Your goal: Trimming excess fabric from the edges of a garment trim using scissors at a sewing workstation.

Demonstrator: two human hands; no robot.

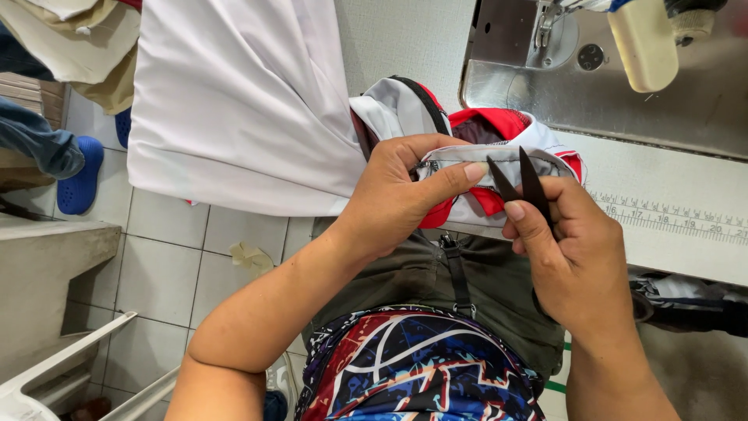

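My left hand (397, 195) grips a folded white, grey and red garment piece (475, 156) with a zipper edge, thumb pressed along its seam. My right hand (576, 257) holds small black thread snips (518, 183), their two blades apart and pointing up at the seam beside my left thumb. Both hands sit just in front of my lap, at the near edge of the sewing table (678, 234).
A sewing machine (615, 70) stands at the upper right, with a ruler strip (670, 218) along the table edge. A large white cloth (241, 101) hangs at the left over a tiled floor (171, 257). Another person's blue shoe (82, 175) is at far left.
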